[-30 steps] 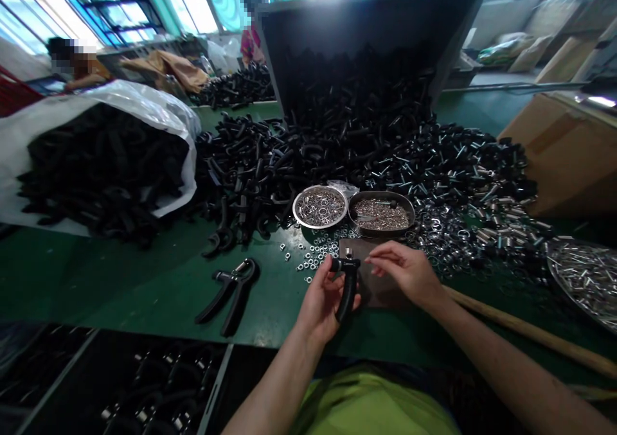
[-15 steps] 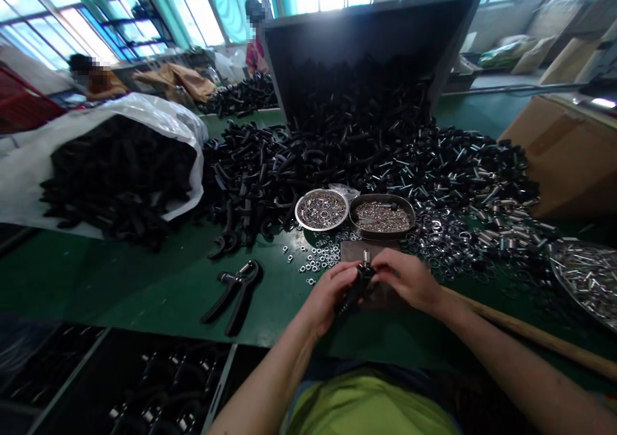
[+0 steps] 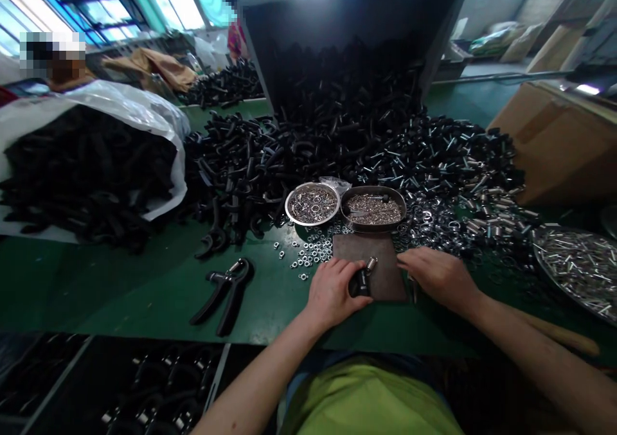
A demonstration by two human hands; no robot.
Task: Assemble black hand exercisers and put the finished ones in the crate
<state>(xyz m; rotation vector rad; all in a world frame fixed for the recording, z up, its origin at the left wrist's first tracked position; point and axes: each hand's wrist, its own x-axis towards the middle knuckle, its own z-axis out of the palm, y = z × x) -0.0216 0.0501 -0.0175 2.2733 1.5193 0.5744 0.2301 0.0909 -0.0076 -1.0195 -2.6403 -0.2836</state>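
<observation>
My left hand (image 3: 335, 290) is closed around a black hand grip exerciser (image 3: 361, 283), pressing it on a dark metal plate (image 3: 390, 281). A coil spring (image 3: 371, 265) sticks up from its far end; my fingers cover much of the rest. Beyond the plate's right edge, my right hand (image 3: 436, 274) is curled over what looks like a hammer, whose wooden handle (image 3: 562, 333) runs out past my forearm. A bit of metal shows under those fingers; the head is mostly hidden. Another hand grip exerciser (image 3: 226, 293), with both handles and a spring, lies on the green table (image 3: 154, 293) to the left.
Behind the plate are a round dish (image 3: 313, 205) and an oval tin (image 3: 373, 210) of small metal parts. Loose nuts (image 3: 311, 253) lie nearby. Black handles (image 3: 236, 165) spill from a tilted bin (image 3: 337, 24). A plate of pins (image 3: 578, 268) and a carton (image 3: 559, 139) stand right.
My right hand has left the hand grip exerciser and moved right to the wooden handle. My left hand has lowered the exerciser onto the plate, its spring now leaning right. The view has shifted.
</observation>
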